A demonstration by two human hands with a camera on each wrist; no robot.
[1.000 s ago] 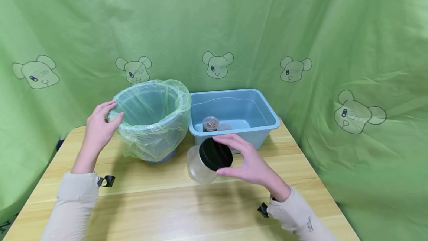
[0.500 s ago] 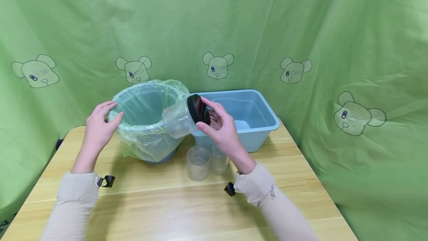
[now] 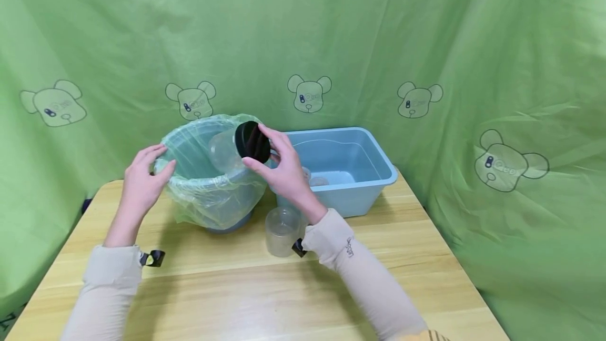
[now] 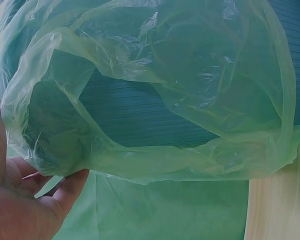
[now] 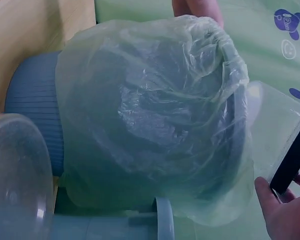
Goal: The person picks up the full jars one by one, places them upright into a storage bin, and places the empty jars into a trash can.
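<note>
My right hand [image 3: 286, 172] holds a clear plastic jar [image 3: 221, 150] by its black lid [image 3: 252, 142]. The jar lies tilted over the mouth of a blue trash can [image 3: 230, 225], its bottom end pointing left into the opening. A thin green trash bag [image 3: 213, 201] lines the can and hangs over its rim. At the can's left side my left hand [image 3: 142, 183] grips the bagged rim, thumb toward the front. In the right wrist view the jar [image 5: 277, 120] appears beyond the rim.
Right of the can stands a blue rectangular tub [image 3: 350, 196], with small clear containers [image 3: 319, 181] inside. A clear open jar [image 3: 280, 233] stands on the wooden table [image 3: 227, 288]; another beside it is mostly hidden by my right arm. A green curtain [image 3: 360, 30] hangs behind.
My right hand has carried the black-lidded jar up and left from the table to over the trash can's mouth. The left hand has stayed at the rim.
</note>
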